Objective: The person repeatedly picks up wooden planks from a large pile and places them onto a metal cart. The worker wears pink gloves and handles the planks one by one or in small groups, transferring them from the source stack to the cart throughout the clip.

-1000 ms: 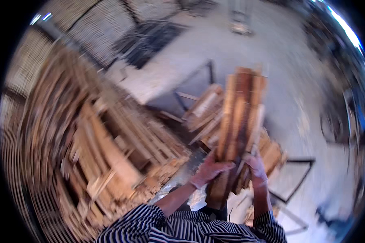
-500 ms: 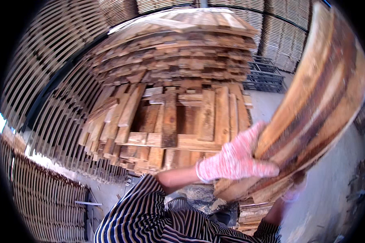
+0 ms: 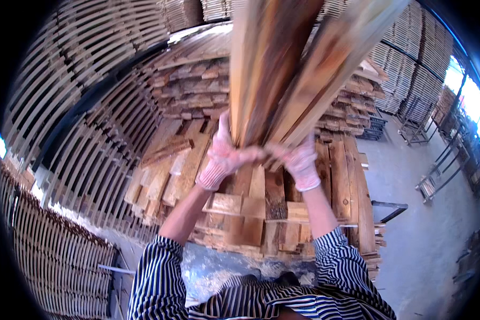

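Several long wooden boards slant up and away from me, fanned apart at their far ends and blurred by motion. My left hand, in a pink-and-white knit glove, grips their near end on the left side. My right hand, gloved the same way, closes on the right side of that end. Both arms stretch forward over a low stack of planks, its boards lying lengthwise and crosswise. The held boards hide part of this stack and of the taller pile behind.
Behind rises a taller layered wood pile. Slatted stacks with a dark beam fill the left; another slatted stack is at lower left. On the right, the grey floor holds metal frames. Sawdust lies near my body.
The boards have swung from the right to the middle, over the low stack. My right hand has come up from the lower right to grip beside my left, which has moved left and up.
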The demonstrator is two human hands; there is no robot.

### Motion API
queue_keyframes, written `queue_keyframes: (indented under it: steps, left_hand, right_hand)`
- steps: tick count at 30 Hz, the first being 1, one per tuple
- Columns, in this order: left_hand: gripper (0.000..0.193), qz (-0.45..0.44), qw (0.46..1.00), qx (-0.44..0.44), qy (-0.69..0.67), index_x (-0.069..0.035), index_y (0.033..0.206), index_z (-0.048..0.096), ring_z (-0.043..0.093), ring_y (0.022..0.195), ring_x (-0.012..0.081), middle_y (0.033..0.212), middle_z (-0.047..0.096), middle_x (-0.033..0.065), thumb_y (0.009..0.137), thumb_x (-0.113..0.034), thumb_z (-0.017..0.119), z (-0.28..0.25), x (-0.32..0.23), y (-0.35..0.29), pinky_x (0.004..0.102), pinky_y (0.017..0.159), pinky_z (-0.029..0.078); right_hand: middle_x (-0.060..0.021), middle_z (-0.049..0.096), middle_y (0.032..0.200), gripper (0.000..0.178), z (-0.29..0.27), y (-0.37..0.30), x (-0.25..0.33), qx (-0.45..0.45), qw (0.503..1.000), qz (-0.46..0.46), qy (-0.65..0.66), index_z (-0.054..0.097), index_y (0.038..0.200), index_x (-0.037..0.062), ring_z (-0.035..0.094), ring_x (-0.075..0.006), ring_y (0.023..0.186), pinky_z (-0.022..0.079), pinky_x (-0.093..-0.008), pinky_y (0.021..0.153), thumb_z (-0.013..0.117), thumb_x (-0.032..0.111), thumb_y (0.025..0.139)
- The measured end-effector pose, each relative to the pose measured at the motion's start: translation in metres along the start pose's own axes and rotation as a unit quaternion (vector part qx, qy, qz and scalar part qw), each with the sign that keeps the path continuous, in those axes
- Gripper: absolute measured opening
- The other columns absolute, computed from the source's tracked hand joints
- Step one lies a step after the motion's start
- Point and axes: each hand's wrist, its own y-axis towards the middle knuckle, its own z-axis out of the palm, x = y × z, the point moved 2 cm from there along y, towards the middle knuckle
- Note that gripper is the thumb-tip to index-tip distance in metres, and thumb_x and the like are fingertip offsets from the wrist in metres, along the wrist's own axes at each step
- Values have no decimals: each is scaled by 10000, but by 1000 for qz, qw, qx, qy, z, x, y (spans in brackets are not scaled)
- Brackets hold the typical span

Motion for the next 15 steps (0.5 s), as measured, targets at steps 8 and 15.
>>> queue_keyframes:
  steps: [8, 15]
  left_hand:
    - [934, -173, 982, 60, -38, -6, 1493, 433, 585, 1249, 261, 1364, 618, 109, 756, -306, 923, -48, 94, -41, 419, 1098, 470]
    - [998, -185, 944, -107, -250, 30, 1487, 405, 550, 1286, 322, 1387, 567, 160, 774, -493, 868, -116, 63, -12, 447, 1100, 492]
  right_hand:
    - [-217, 359, 1604, 1476, 65, 11, -109, 169, 983, 36, 63, -6, 1637, 33, 369, -317, 1489, 270, -388, 1278, 1005, 198, 574]
    - [-344, 465, 1483, 1415, 95, 44, 24, 224, 924, -29, -309, -106, 1623, 19, 572, -449, 1301, 500, -460, 1087, 867, 543, 740]
